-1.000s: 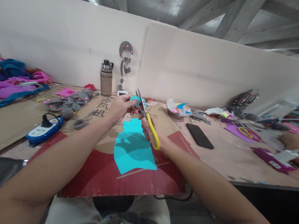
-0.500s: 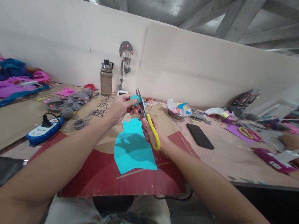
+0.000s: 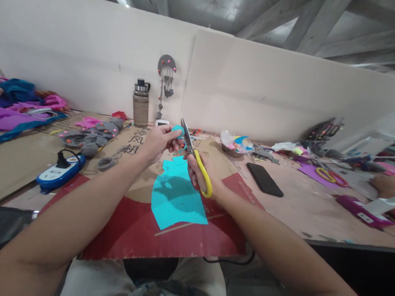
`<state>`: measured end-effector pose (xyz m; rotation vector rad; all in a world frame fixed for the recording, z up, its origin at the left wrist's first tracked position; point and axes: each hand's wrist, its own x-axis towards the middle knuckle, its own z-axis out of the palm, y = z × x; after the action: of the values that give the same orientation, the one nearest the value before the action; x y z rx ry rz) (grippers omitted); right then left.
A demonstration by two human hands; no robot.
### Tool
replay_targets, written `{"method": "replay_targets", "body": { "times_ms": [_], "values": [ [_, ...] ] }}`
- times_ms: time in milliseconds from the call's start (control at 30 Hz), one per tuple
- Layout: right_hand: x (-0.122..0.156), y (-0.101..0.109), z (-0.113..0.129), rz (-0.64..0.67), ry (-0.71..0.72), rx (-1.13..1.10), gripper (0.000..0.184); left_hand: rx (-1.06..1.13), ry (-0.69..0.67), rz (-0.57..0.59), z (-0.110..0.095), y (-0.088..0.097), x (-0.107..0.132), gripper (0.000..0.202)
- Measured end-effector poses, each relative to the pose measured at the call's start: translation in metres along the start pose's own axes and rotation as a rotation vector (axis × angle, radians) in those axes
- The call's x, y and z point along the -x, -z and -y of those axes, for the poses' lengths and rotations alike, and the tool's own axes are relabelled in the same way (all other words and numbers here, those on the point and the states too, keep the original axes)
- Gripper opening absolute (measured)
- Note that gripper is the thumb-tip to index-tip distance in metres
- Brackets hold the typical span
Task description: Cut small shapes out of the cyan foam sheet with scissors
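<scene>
My left hand pinches a small turquoise foam piece between thumb and fingers, held above the table. My right hand grips yellow-handled scissors, whose blades point up and meet the small piece. Below both hands a larger turquoise foam sheet with cut edges lies flat on red and brown cardboard.
A blue and white power strip lies left, near grey felt shapes and piled coloured fabric. A water bottle stands by the back wall. A black phone lies right, beside scraps, purple tools and another person's hand.
Almost nothing differs; the scissors and small turquoise piece have shifted very slightly while both hands stay where they were.
</scene>
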<state>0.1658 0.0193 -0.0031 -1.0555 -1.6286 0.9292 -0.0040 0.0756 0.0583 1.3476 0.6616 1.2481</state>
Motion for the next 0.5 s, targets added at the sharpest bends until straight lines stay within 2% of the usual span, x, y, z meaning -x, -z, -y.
{"method": "replay_targets", "body": {
  "times_ms": [133, 267, 333, 433, 500],
  "values": [
    [-0.003, -0.001, -0.002, -0.054, -0.072, -0.14, 0.052, -0.118, 0.114, -0.078, 0.006, 0.016, -0.009, 0.025],
    [-0.008, 0.001, -0.005, -0.061, -0.049, -0.237, 0.053, -0.47, 0.275, -0.095, 0.013, 0.039, -0.017, 0.026],
    [-0.01, 0.003, -0.006, -0.072, -0.03, -0.247, 0.053, -0.584, 0.293, -0.102, 0.017, 0.049, -0.019, 0.035],
    [-0.012, 0.005, -0.006, -0.109, -0.008, -0.243, 0.052, -0.762, 0.329, -0.046, 0.023, 0.061, -0.019, 0.037],
    [-0.014, 0.007, -0.006, -0.135, -0.002, -0.253, 0.051, -0.872, 0.372, -0.001, 0.028, 0.067, -0.018, 0.026]
  ]
}}
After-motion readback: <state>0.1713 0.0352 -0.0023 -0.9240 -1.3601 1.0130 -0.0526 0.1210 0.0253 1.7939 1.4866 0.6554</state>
